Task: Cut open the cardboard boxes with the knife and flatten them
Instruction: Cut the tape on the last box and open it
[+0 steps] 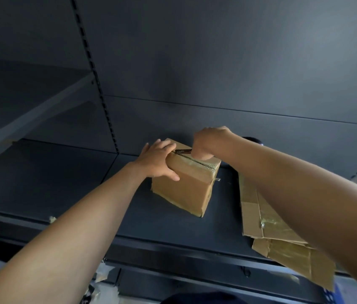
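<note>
- The cardboard box [186,185] stands on a dark shelf [81,194] near the middle of the view. It is turned so that one corner points toward the camera.
- The box is closed, so whatever it holds cannot be seen. Shiny clear tape runs along the seam in its top and down over the right end, wrinkled at the corner.
- The knife [183,151] lies low along that top seam, its thin dark blade pointing left. The blade bears faint marks too small to read.
- The right hand [208,142] is closed in a fist round the knife handle, knuckles up, resting at the far right part of the box top.
- The left hand [157,159] grips the box's upper left edge. Its fingers are laid over the top just beside the blade tip and its thumb is stretched along the near side face.
- No print or label can be made out on the box's plain brown faces.
- Flattened cardboard [271,224] lies on the shelf to the right, apart from the box and partly under the right forearm. It is in overlapping sheets with patches of glossy tape, and its near end hangs past the shelf's front edge.
- A small tape scrap [52,219] sits at the shelf's front lip on the left.
- A dark back panel [217,62] rises behind the shelf, with a slotted upright [89,62] running down its left part.
- A dark rounded object [252,140] shows just behind the right wrist. What it is cannot be told.
</note>
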Motion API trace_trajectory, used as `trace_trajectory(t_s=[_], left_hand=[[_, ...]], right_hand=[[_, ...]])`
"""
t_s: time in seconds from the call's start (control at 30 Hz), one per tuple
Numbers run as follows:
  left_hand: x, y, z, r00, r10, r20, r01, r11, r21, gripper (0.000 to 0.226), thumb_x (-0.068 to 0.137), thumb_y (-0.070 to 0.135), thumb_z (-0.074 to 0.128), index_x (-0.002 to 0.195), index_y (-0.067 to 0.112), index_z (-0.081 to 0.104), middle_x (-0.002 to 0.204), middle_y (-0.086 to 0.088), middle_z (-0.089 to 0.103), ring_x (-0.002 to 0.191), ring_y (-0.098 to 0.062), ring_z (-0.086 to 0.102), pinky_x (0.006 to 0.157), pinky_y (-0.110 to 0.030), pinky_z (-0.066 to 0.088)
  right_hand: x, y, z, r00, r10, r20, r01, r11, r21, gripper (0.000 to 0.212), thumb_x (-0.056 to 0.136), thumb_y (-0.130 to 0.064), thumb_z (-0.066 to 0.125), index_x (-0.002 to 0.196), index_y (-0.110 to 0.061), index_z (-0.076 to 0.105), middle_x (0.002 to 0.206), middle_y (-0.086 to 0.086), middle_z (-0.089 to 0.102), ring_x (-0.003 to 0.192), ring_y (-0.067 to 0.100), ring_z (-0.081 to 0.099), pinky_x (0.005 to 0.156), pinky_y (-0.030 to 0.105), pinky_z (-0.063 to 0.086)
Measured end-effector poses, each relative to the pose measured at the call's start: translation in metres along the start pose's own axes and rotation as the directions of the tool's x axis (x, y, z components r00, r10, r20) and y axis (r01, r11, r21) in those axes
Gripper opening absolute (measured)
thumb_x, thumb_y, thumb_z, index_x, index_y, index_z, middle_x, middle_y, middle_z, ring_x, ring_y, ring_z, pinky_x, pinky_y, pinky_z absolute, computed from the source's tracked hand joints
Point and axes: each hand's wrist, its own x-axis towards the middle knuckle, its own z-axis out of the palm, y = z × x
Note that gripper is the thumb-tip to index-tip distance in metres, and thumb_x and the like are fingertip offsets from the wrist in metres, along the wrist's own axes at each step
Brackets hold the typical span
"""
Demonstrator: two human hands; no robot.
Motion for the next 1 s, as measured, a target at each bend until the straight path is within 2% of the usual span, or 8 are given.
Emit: trace_trajectory(t_s=[0.17, 0.3, 0.43, 0.5, 0.57, 0.7, 0.83, 1.0], left_hand=[[0.001, -0.004, 0.003, 1.000, -0.009, -0.011, 0.009, 0.998, -0.065, 0.109, 0.069, 0.049, 0.078, 0.153, 0.029, 0.010, 0.160, 0.012, -0.002, 0.147, -0.014, -0.008, 0.118, -0.045, -0.009], [0.003, -0.005, 0.004, 1.000, -0.014, 0.000, 0.014, 0.998, -0.067, 0.108, 0.070, 0.048, 0.077, 0.153, 0.031, 0.010, 0.160, 0.012, -0.003, 0.147, -0.016, -0.011, 0.117, -0.045, -0.010], [0.005, -0.004, 0.005, 1.000, -0.014, -0.003, 0.014, 1.000, -0.002, 0.109, 0.070, 0.052, 0.075, 0.153, 0.030, 0.008, 0.160, 0.011, -0.004, 0.146, -0.018, -0.014, 0.117, -0.046, -0.011], [0.004, -0.003, 0.004, 1.000, -0.008, 0.000, 0.008, 1.000, 0.011, 0.109, 0.071, 0.054, 0.074, 0.153, 0.030, 0.007, 0.160, 0.011, -0.006, 0.146, -0.017, -0.018, 0.116, -0.044, -0.014], [0.001, -0.003, 0.003, 1.000, -0.004, 0.028, 0.005, 0.999, -0.043, 0.108, 0.072, 0.056, 0.072, 0.153, 0.030, 0.005, 0.159, 0.013, -0.010, 0.144, -0.015, -0.022, 0.115, -0.042, -0.016], [-0.001, -0.006, 0.000, 0.993, -0.050, 0.111, 0.075, 0.970, -0.230, 0.102, 0.073, 0.070, 0.061, 0.152, 0.038, 0.004, 0.155, 0.023, -0.016, 0.142, -0.016, -0.027, 0.117, -0.048, -0.012], [-0.002, -0.007, 0.003, 0.995, -0.044, 0.094, 0.066, 0.969, -0.240, 0.097, 0.078, 0.069, 0.055, 0.152, 0.035, 0.004, 0.157, 0.019, -0.014, 0.144, -0.016, -0.023, 0.117, -0.048, -0.010], [-0.005, -0.002, 0.004, 0.996, -0.048, 0.081, 0.068, 0.964, -0.259, 0.096, 0.082, 0.061, 0.059, 0.153, 0.032, 0.002, 0.158, 0.018, -0.014, 0.145, -0.013, -0.019, 0.118, -0.045, -0.010]], right_hand=[[-0.009, 0.015, -0.015, 0.993, 0.069, 0.094, -0.050, 0.981, -0.187, 0.017, 0.092, -0.022, 0.043, 0.078, -0.016, 0.051, 0.091, 0.000, 0.053, 0.092, 0.025, 0.054, 0.079, 0.034, 0.044], [-0.010, 0.026, -0.014, 0.992, 0.091, 0.092, -0.069, 0.973, -0.219, 0.019, 0.092, -0.020, 0.042, 0.075, -0.018, 0.047, 0.084, -0.001, 0.050, 0.088, 0.024, 0.053, 0.083, 0.034, 0.044], [-0.010, 0.028, -0.014, 0.993, 0.084, 0.082, -0.066, 0.978, -0.200, 0.019, 0.094, -0.021, 0.040, 0.076, -0.017, 0.045, 0.086, 0.000, 0.049, 0.092, 0.026, 0.051, 0.083, 0.037, 0.041], [-0.011, 0.029, -0.013, 0.997, 0.058, 0.057, -0.047, 0.982, -0.183, 0.015, 0.096, -0.021, 0.038, 0.087, -0.016, 0.049, 0.092, 0.000, 0.050, 0.092, 0.025, 0.051, 0.081, 0.036, 0.041], [-0.013, 0.030, -0.010, 0.996, 0.047, 0.069, -0.037, 0.990, -0.135, 0.015, 0.097, -0.019, 0.037, 0.090, -0.014, 0.050, 0.084, 0.001, 0.049, 0.080, 0.021, 0.052, 0.076, 0.033, 0.044], [-0.019, 0.028, -0.007, 0.995, 0.018, 0.095, -0.022, 0.999, 0.037, 0.031, 0.100, -0.018, 0.035, 0.071, -0.009, 0.044, 0.069, 0.003, 0.043, 0.056, 0.017, 0.042, 0.056, 0.028, 0.040], [-0.003, 0.015, 0.001, 1.000, -0.011, -0.027, 0.011, 1.000, 0.028, 0.016, 0.097, -0.018, 0.038, 0.094, -0.013, 0.052, 0.074, 0.000, 0.047, 0.072, 0.020, 0.052, 0.066, 0.032, 0.041], [0.006, 0.000, 0.010, 0.997, -0.031, -0.067, 0.029, 0.999, -0.031, 0.023, 0.093, -0.012, 0.045, 0.111, -0.015, 0.059, 0.095, 0.002, 0.052, 0.087, 0.024, 0.053, 0.074, 0.034, 0.046]])
